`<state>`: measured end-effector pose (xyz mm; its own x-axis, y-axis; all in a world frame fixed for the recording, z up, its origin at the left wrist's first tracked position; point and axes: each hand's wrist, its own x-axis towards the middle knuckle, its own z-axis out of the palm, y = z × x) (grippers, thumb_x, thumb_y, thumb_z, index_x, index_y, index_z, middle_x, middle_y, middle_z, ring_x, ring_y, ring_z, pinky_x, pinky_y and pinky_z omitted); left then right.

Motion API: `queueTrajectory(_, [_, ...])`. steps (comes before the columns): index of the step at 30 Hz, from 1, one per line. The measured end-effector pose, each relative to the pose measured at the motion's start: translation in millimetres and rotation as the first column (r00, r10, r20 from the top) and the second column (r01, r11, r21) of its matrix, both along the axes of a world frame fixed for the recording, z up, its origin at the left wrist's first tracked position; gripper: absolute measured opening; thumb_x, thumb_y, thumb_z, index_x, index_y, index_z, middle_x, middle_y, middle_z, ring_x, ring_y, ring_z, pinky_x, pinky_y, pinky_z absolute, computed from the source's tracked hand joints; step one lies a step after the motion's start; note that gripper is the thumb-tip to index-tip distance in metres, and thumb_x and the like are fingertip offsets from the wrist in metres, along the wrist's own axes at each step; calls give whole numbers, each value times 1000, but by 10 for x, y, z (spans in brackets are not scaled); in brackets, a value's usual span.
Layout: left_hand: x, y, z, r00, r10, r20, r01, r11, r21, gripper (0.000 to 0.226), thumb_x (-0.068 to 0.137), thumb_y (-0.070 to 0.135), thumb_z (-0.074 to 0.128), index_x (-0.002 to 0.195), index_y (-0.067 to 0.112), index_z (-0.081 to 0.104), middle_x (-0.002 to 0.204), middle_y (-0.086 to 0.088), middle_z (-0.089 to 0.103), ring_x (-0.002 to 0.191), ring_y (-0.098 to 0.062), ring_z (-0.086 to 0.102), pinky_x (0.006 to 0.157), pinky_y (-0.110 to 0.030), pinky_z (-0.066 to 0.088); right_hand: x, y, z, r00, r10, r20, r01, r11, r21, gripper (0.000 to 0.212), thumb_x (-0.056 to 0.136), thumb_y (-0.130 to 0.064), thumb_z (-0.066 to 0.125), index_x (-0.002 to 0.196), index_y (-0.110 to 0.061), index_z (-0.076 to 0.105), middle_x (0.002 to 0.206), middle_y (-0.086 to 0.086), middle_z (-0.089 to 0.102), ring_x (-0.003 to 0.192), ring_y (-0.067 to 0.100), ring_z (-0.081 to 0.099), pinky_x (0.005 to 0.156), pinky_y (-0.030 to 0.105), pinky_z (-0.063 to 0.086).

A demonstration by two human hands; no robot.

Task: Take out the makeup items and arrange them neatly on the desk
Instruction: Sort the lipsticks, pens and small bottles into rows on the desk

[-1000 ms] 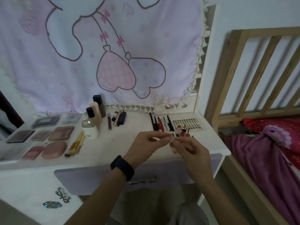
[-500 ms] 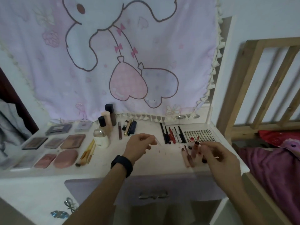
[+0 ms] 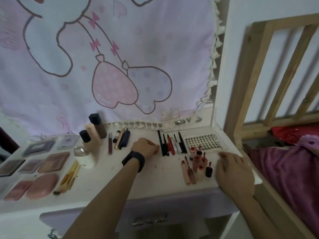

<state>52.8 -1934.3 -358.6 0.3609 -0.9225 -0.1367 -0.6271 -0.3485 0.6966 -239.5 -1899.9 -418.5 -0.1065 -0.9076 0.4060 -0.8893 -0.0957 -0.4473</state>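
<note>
L hand (image 3: 145, 147) is sitting just beside the row of slim black and red liner pens (image 3: 170, 144) w/ fingers curled in; can't tell if it's pinching anything. R hand (image 3: 234, 171) is lying on the white desk (image 3: 155, 183), fingers loosely spread, holding nothing, near the cluster of small red-and-peach lip gloss tubes (image 3: 198, 163), prob. grouping items by type. Clear plastic lash tray (image 3: 202, 141) is lying behind them; its edge print is too blurry to read.

Dim, flat indoor light with a purplish cast; its source is not visible. Shadows on the desk (image 3: 107, 173) are faint and soft, with no glare. The whole view is slightly soft, and motion blur smears the wooden bed frame (image 3: 259, 80) at right. Wide-angle distortion bends the edges
</note>
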Motion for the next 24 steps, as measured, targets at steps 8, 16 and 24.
queueTrajectory(8, [35,-16,-74,999,1,-37,-2,999,-32,8,86,37,73,81,30,73,85,6,75,83,-15,68,85,-32,58,-17,23,-25,999,34,-26,-35,998,-57,28,90,-25,52,108,-17,72,114,4,71,105,31,60,89,44,49])
queueTrajectory(16, [4,6,-93,999,3,-34,-5,999,-43,10,86,37,72,91,28,77,88,9,74,80,-10,64,79,-24,51,-25,2,-54,999,32,-12,-33,996,-86,24,92,-24,59,108,-18,75,115,1,72,108,29,60,88,45,50])
queueTrajectory(24, [75,125,-66,999,-25,-48,21,997,-75,12,91,35,66,80,34,69,89,7,73,90,-17,67,93,-34,54,-40,45,-50,999,44,-24,-47,991,-127,35,88,-33,48,103,-19,77,110,-1,73,103,28,62,83,44,51])
